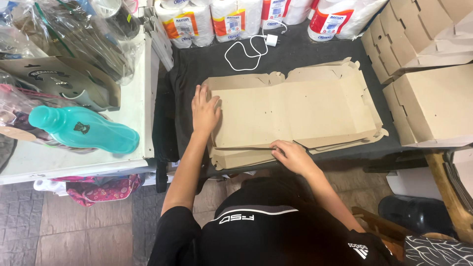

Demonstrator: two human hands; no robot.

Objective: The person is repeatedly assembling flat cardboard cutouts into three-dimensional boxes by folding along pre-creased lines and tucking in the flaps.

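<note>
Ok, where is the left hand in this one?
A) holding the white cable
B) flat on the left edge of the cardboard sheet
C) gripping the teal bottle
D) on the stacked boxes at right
B: the left hand lies palm down on the left edge of the flat cardboard sheet, away from the teal bottle.

Head-worn view, steeply down (close) onto dark table (305,54)

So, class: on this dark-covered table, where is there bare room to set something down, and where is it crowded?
Bare dark cloth lies between the white charger cable and the folded boxes, behind the flat cardboard blanks. A narrow strip runs left of the left hand. The back edge, lined with paper rolls, is crowded; so is the right side.
</note>
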